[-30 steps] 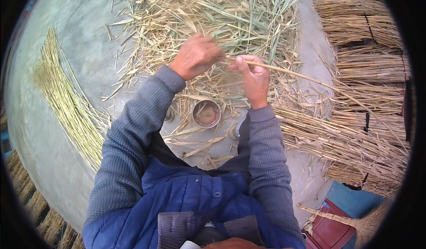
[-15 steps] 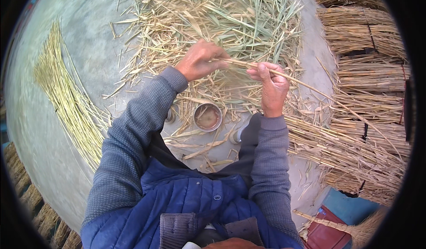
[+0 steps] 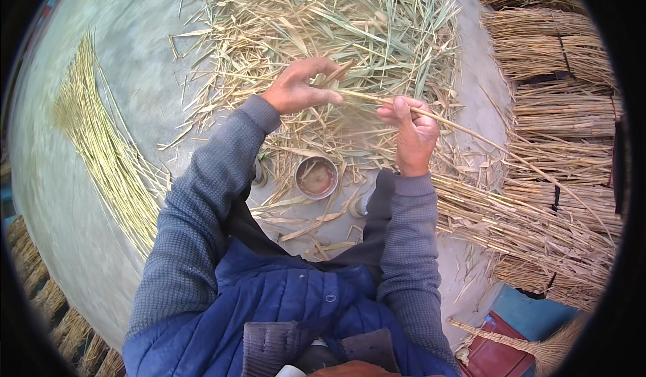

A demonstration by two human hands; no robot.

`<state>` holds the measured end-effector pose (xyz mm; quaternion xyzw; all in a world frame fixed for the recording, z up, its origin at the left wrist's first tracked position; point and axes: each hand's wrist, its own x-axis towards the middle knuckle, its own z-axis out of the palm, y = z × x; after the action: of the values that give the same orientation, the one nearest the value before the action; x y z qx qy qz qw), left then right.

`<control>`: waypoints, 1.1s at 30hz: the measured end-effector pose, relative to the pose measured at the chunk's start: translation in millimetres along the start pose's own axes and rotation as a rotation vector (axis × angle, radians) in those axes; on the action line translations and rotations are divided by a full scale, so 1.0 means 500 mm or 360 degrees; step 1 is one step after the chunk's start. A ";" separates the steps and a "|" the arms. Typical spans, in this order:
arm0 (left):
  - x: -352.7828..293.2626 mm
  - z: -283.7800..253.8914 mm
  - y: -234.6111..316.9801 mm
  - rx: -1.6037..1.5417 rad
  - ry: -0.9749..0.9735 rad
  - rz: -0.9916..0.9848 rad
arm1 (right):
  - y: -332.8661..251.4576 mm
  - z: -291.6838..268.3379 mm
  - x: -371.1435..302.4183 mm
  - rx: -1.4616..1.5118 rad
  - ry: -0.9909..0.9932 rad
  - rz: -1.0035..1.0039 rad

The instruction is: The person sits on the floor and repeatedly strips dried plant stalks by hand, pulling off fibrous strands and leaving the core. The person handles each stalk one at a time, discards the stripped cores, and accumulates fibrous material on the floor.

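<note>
Left hand (image 3: 303, 89) over the lower part of the leaf pile (image 3: 323, 20), thumb and fingers parted in a C; a scrap of dry husk (image 3: 336, 73) shows at the fingertips, can't tell if gripped. Right hand (image 3: 415, 131) closed in a pinch, thumb and fingers on a long thin stalk (image 3: 491, 141), close to its left end. That end sits by the left thumb tip; contact unclear. Stalk slants down right past the right hand, over the loose stalk heap (image 3: 518, 215), far end near the picture's right rim. Right side tight: heap starts just beside the right sleeve, tied bundles (image 3: 562, 108) stacked along that edge, strip of pale floor (image 3: 479, 61) between them and the pile. Left side roomier: broad grey floor (image 3: 151, 61) between pile and yellow-green stalk bunch (image 3: 104, 135), whose lower end runs up to the left sleeve. Metal bowl (image 3: 317, 184) upright between the legs, below both hands, well apart from them, leaf bits around it, some debris inside. Shoe (image 3: 360, 205) near the bowl's right. Lower right corner: red item (image 3: 498, 353), blue surface (image 3: 538, 313), broom-like bundle (image 3: 511, 340) across the red. More bundles (image 3: 50, 299) at the lower left rim.
</note>
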<state>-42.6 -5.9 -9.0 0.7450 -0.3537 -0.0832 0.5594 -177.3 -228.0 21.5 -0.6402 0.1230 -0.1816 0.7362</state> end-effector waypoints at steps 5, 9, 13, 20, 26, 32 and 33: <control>-0.013 -0.057 -0.019 0.0086 -0.0278 -0.0354 | -0.011 -0.009 0.006 0.0024 0.0088 0.0008; -0.018 -0.052 -0.028 -0.0105 -0.0223 -0.0448 | -0.015 -0.008 0.008 0.0012 0.0058 0.0008; -0.018 -0.042 -0.024 -0.0424 -0.0068 -0.0477 | -0.012 -0.012 0.008 0.0058 0.0067 0.0007; -0.020 -0.133 -0.073 -0.0547 0.0403 -0.0677 | -0.008 -0.049 0.005 -0.0055 0.0120 0.0035; -0.030 -0.150 -0.106 0.1644 0.0300 -0.0228 | 0.006 -0.042 0.012 -0.0041 0.0096 0.0080; -0.017 -0.099 -0.080 0.0602 -0.0185 -0.0128 | 0.004 -0.030 0.032 -0.0068 0.0154 0.0004; -0.015 -0.092 -0.079 0.0605 -0.0252 -0.0125 | 0.004 -0.029 0.033 -0.0058 0.0148 0.0015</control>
<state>-7.1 39.1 -29.9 0.8416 -0.3764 -0.0949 0.3756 -168.0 -247.6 18.3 -0.6437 0.1634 -0.2053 0.7189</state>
